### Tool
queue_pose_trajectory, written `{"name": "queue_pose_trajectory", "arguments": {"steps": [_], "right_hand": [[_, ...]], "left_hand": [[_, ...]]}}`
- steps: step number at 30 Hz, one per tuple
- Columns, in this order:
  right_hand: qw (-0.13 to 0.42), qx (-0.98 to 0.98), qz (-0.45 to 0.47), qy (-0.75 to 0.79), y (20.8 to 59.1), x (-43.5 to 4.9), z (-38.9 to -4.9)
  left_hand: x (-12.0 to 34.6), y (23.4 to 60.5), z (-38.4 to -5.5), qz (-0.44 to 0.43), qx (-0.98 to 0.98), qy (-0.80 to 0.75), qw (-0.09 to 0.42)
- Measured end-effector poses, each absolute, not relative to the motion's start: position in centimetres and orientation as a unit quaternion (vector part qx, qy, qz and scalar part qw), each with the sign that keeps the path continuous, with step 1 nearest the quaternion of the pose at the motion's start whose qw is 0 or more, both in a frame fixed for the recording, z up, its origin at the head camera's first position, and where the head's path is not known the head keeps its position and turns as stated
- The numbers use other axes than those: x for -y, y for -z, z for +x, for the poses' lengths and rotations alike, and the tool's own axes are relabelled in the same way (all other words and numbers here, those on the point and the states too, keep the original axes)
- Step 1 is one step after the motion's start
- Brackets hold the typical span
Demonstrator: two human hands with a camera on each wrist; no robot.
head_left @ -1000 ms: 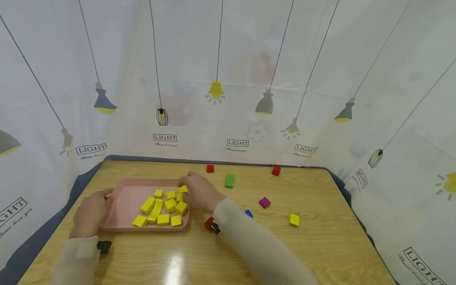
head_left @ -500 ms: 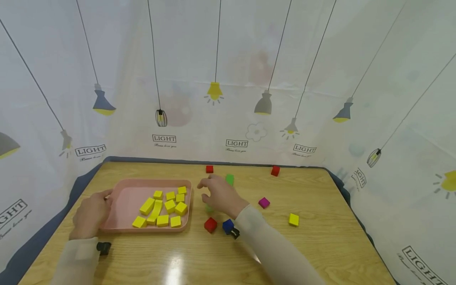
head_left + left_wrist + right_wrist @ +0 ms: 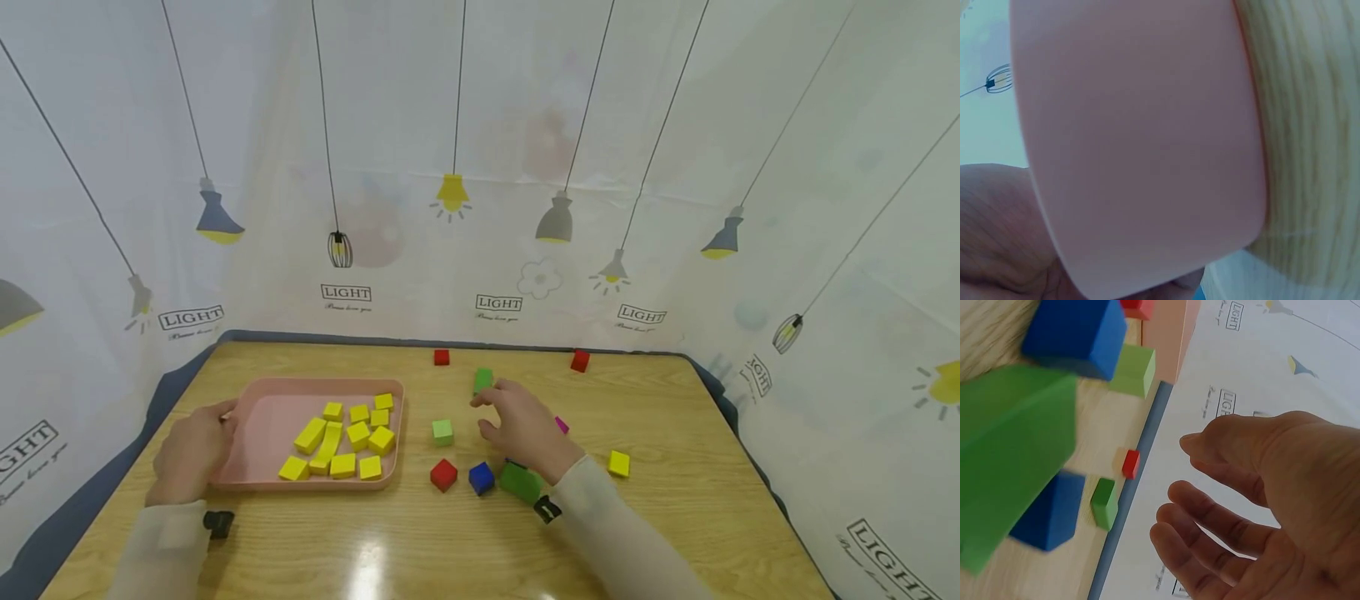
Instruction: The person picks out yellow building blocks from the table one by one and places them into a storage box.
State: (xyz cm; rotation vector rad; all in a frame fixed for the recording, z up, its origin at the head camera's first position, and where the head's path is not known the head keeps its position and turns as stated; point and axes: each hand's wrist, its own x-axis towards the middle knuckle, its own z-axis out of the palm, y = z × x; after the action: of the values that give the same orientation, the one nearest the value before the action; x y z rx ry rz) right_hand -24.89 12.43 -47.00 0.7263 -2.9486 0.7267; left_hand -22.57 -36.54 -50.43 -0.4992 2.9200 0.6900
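At the left of the head view my left hand (image 3: 191, 450) grips the left end of a pink tray (image 3: 258, 425). The left wrist view is mostly filled by the tray's wall (image 3: 1141, 137), with part of the hand (image 3: 1004, 231) behind it. Several yellow blocks (image 3: 342, 465) lie in the tray's right half. My right hand (image 3: 528, 429) hovers over the table with loosely bent, parted fingers and holds nothing, as the right wrist view confirms. Near it are a green block (image 3: 483, 381) beyond the fingertips, a larger green block (image 3: 520, 482) below the wrist and a partly hidden magenta block (image 3: 562, 425).
Between tray and right hand lie a light green cube (image 3: 442, 432), a red cube (image 3: 443, 475) and a blue cube (image 3: 482, 477). Two red blocks (image 3: 442, 357) sit near the back edge. A yellow cube (image 3: 619, 463) lies right of the hand. A printed curtain (image 3: 412, 250) surrounds the table.
My right hand has left a yellow block in the tray's back right corner and moved right, out over the table. That uncovers the light green and blue cubes. The left hand stays at the tray.
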Motion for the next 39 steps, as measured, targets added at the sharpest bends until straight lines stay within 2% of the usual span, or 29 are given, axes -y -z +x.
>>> {"name": "queue_pose_trajectory", "arguments": {"steps": [11,18,26,34,39], "right_hand": [[0.014,0.964,0.151,-0.217,47.9,-18.0,-23.1],[0.032,0.971,0.132,-0.199,48.5,-21.7,-22.0],[0.007,0.978,0.095,-0.185,48.9,-24.9,-20.8],[0.006,0.982,0.097,-0.16,49.8,-27.4,-20.2],[-0.022,0.984,0.072,-0.16,50.3,-28.5,-19.8]], "left_hand": [[36.6,50.4,-22.5,-0.156,-0.961,-0.225,0.043],[36.6,50.3,-22.4,-0.152,-0.962,-0.222,0.046],[36.4,50.3,-22.4,-0.155,-0.962,-0.221,0.05],[36.5,50.2,-22.4,-0.153,-0.961,-0.224,0.051],[36.6,50.3,-22.5,-0.163,-0.958,-0.229,0.055]]}}
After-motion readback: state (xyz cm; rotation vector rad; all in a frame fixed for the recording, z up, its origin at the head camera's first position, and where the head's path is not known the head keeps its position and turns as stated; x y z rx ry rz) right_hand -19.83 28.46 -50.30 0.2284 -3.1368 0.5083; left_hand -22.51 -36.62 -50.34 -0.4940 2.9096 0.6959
